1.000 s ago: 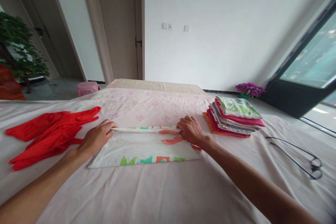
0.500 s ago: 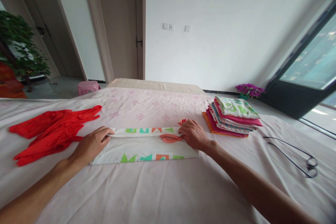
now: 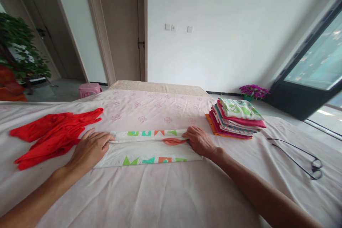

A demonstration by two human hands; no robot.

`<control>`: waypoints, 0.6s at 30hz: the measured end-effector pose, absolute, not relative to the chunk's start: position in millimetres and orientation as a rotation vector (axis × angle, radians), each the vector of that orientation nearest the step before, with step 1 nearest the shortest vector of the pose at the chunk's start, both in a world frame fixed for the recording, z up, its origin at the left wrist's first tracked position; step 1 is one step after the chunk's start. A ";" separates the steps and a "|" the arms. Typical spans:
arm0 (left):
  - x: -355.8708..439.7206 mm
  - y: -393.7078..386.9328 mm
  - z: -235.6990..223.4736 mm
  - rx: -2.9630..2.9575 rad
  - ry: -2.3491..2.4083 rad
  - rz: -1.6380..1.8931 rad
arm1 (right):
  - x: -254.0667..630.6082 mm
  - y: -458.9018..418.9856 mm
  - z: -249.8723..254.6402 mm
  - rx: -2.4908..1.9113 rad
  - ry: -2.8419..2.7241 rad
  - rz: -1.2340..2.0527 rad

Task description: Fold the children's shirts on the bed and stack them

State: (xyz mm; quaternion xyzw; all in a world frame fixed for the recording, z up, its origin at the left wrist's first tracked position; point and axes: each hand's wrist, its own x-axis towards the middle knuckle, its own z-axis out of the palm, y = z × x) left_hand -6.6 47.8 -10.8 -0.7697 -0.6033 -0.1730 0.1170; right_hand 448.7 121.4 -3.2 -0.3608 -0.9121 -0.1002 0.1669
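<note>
In the head view a white shirt (image 3: 149,149) with green, teal and orange print lies folded into a long rectangle on the bed. Its orange neckline shows near the right end. My left hand (image 3: 93,146) rests on the left end of the upper fold, fingers apart and one lifted off the cloth. Over the right end of that fold lies my right hand (image 3: 200,140), its fingers laid down against the fabric. A red garment (image 3: 53,128) is spread loosely just beyond my left hand.
A stack of folded clothes (image 3: 237,119) stands to the right of my right hand. Black-framed glasses (image 3: 316,165) lie open farther right. The bed carries a pale pink sheet (image 3: 149,196). Behind it are a pink stool (image 3: 90,89) and purple flowers (image 3: 253,92).
Both hands have gone from gripping the shirt's fold to lying on it. The fold sits flatter, and the red bit by my right fingers no longer shows.
</note>
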 end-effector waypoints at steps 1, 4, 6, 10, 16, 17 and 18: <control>-6.8 47.8 -10.9 -2.244 -1.774 -0.505 | 449.8 121.4 -3.5 -1.017 -2.590 -0.262; -8.6 48.4 -13.3 -2.242 -1.776 -0.486 | 452.6 120.6 -3.3 -0.951 -2.611 -0.216; -9.7 48.4 -14.7 -2.248 -1.778 -0.453 | 453.8 119.2 -1.3 -0.911 -2.638 -0.187; -6.9 44.5 -11.9 -2.165 -1.818 -0.401 | 452.3 113.7 6.8 -0.946 -2.601 -0.107; 7.3 23.4 2.8 -2.055 -1.962 -0.400 | 435.3 97.9 21.6 -0.923 -2.575 -0.046; 8.1 18.9 4.7 -2.057 -2.018 -0.385 | 432.0 94.6 23.2 -0.912 -2.575 -0.043; 7.9 14.7 6.0 -2.065 -2.088 -0.374 | 429.0 91.3 24.4 -0.905 -2.577 -0.038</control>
